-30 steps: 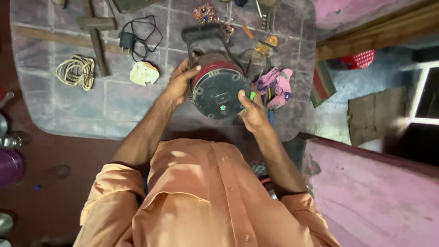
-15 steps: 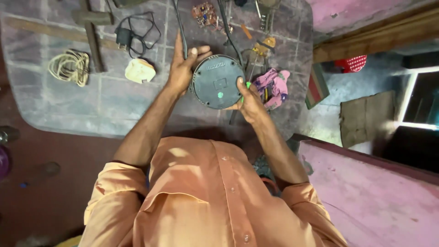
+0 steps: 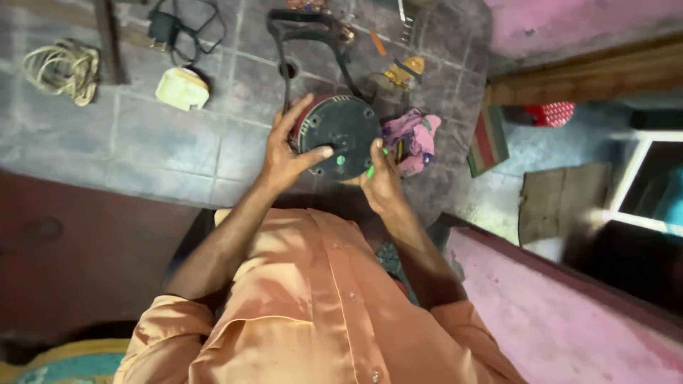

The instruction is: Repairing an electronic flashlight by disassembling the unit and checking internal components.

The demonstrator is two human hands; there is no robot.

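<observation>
Risk assessment: the round dark appliance [image 3: 336, 135] with its red band rests tipped on the tabletop [image 3: 107, 149], base turned up toward the camera, supported only by two partial grips. Neither hand encloses it, so it could roll or slide toward the near edge of the tabletop, which lies just below the wrists. Its black carry handle [image 3: 302, 43] extends away from the fingers and could sweep the small parts lying beyond it if the body turns.

Left hand [image 3: 281, 160]: fingers [image 3: 288, 117] spread apart and curved over the left rim, thumb pressed flat on the base. Right hand [image 3: 380, 178]: fingers curled against the right lower rim, loosely together; a small green item [image 3: 371, 171] shows at the fingertips, but I cannot tell whether it is pinched or merely touched.

Surroundings: pink cloth bundle [image 3: 413, 139] just right of the right hand; pale yellow block [image 3: 182, 87] and coiled cord [image 3: 60, 67] well left of the left hand.
</observation>
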